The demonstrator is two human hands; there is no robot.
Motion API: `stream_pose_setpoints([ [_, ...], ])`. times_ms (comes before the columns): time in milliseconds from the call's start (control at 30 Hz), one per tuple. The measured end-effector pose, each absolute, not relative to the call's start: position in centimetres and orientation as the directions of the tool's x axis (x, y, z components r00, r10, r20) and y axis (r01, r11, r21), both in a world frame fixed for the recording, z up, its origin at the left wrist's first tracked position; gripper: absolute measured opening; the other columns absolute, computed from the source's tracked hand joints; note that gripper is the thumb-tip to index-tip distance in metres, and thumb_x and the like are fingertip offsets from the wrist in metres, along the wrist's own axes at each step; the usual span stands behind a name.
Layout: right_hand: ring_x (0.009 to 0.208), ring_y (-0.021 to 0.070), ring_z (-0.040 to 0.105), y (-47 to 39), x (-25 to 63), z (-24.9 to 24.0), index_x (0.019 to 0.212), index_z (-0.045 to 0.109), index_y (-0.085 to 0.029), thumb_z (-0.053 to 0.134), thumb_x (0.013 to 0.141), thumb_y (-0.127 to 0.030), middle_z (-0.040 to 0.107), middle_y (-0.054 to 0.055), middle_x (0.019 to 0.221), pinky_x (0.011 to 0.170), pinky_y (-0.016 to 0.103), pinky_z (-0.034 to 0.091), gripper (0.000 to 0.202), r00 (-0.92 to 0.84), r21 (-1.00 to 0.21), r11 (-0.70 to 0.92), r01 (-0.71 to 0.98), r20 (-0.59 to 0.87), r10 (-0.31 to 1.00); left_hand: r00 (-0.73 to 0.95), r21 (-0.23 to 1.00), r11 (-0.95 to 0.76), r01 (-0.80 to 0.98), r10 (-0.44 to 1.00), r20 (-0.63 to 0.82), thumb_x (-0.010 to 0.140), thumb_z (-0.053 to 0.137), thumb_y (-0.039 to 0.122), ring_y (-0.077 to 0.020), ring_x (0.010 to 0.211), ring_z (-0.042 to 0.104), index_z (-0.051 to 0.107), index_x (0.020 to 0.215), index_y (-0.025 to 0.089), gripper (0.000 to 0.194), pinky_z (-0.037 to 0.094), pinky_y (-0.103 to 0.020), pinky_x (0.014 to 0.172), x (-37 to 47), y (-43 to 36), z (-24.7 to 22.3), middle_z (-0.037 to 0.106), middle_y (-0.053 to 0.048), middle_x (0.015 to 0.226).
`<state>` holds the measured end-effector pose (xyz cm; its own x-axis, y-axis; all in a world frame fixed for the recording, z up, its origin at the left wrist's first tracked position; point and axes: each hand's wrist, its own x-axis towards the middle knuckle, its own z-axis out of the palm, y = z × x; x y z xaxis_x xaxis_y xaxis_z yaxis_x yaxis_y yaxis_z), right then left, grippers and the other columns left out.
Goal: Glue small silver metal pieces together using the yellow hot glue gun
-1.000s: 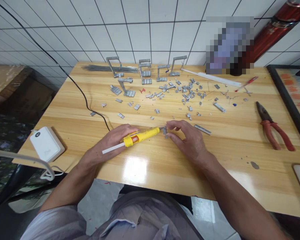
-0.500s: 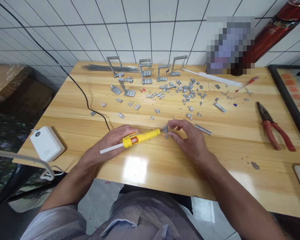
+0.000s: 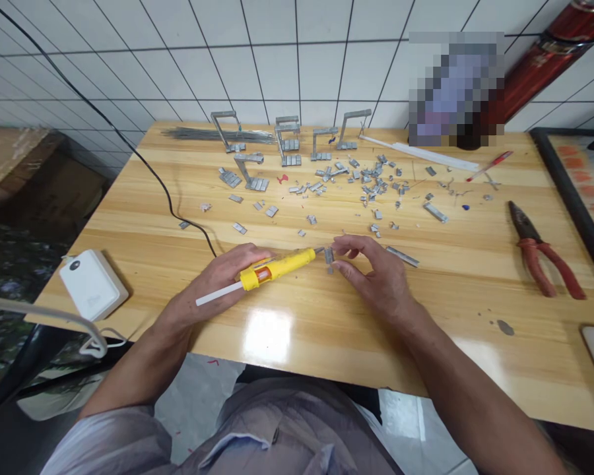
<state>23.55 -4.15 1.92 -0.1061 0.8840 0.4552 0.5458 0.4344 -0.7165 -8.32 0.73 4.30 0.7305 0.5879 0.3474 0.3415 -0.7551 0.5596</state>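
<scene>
My left hand (image 3: 230, 270) is wrapped round a yellow hot glue gun (image 3: 282, 266), with a white glue stick (image 3: 219, 293) poking out of its back end. The gun's nozzle points right, at a small grey metal piece (image 3: 329, 257). My right hand (image 3: 376, 267) pinches that piece between thumb and fingers, just off the nozzle tip. Right beside this hand lies a flat grey strip (image 3: 402, 256) on the wooden table (image 3: 346, 336). The underside of the gun and its trigger are hidden by my left hand.
Several grey bent-strip stands (image 3: 252, 175) rise at the back, near a bundle of thin rods (image 3: 188, 134). Small grey pieces (image 3: 373, 181) lie scattered mid-table. Red-handled pliers (image 3: 539, 254) lie right, a white power bank (image 3: 93, 284) left. A black cord (image 3: 165, 191) runs towards my left hand.
The glue gun has drawn back slightly to the left, so its nozzle now sits a little apart from the grey piece. My right hand has barely moved.
</scene>
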Motion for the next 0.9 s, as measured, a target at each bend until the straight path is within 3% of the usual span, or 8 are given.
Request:
stream_pose_setpoints([
  [133, 0.085, 0.018, 0.075, -4.1, 23.5, 2.0, 0.118, 0.07, -0.028, 0.074, 0.095, -0.021, 0.082, 0.003, 0.107, 0.082, 0.037, 0.064, 0.025, -0.064, -0.782, 0.41, 0.47, 0.433, 0.899, 0.766, 0.526, -0.795, 0.302, 0.531, 0.362, 0.112, 0.053, 0.032, -0.0231, 0.11, 0.074, 0.063, 0.14, 0.019, 0.033, 0.059, -0.034, 0.096, -8.2, 0.7, 4.0, 0.078, -0.014, 0.121],
  [333, 0.084, 0.0173, 0.074, -4.1, 23.4, 2.2, 0.119, 0.069, -0.028, 0.075, 0.095, -0.028, 0.081, 0.004, 0.106, 0.083, 0.038, 0.064, 0.025, -0.038, -0.878, 0.334, 0.342, 0.342, 0.939, 0.746, 0.483, -0.814, 0.323, 0.533, 0.399, 0.112, 0.051, 0.032, -0.0209, 0.103, 0.072, 0.061, 0.138, 0.018, 0.031, 0.058, -0.033, 0.093, -7.8, 0.6, 4.2, 0.077, -0.012, 0.116],
  [567, 0.084, 0.0159, 0.072, -4.1, 23.3, 2.1, 0.12, 0.069, -0.027, 0.078, 0.094, -0.031, 0.081, 0.004, 0.108, 0.084, 0.037, 0.063, 0.028, -0.004, -0.92, 0.31, 0.239, 0.319, 0.948, 0.708, 0.508, -0.81, 0.292, 0.54, 0.455, 0.111, 0.054, 0.027, -0.018, 0.089, 0.07, 0.063, 0.134, 0.019, 0.026, 0.056, -0.029, 0.081, -6.9, 0.2, 4.4, 0.077, -0.009, 0.106],
  [900, 0.085, 0.0169, 0.073, -4.1, 23.1, 1.9, 0.118, 0.07, -0.028, 0.083, 0.091, -0.045, 0.08, 0.004, 0.106, 0.081, 0.037, 0.065, 0.035, 0.03, -0.973, 0.221, 0.066, 0.223, 0.974, 0.727, 0.457, -0.842, 0.285, 0.501, 0.47, 0.112, 0.054, 0.031, -0.02, 0.094, 0.072, 0.061, 0.139, 0.017, 0.031, 0.058, -0.034, 0.085, -6.8, 0.4, 3.6, 0.077, -0.012, 0.107],
])
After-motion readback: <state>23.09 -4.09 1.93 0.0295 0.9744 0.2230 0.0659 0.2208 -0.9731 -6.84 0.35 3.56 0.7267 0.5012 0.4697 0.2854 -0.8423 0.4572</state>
